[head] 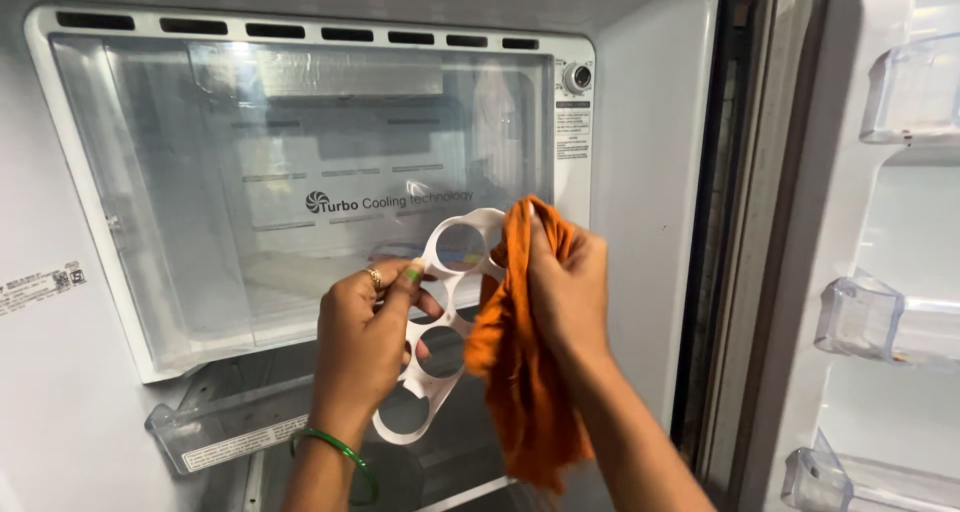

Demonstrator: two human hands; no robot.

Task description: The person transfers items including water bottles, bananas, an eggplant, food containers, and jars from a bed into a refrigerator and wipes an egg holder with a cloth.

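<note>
Left hand (362, 334) has its grip clenched on the white egg tray (440, 322), light stiff plastic, best held at its rim. Right hand (565, 277), beside that grip, clutches a soft orange cloth (515, 372).

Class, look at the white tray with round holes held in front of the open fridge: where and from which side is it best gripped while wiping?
Probably the lower left rim of the white tray, from its left, as the left hand does. The tray is thin with open holes, giving fingers purchase, and this leaves the top free for the orange cloth.
</note>
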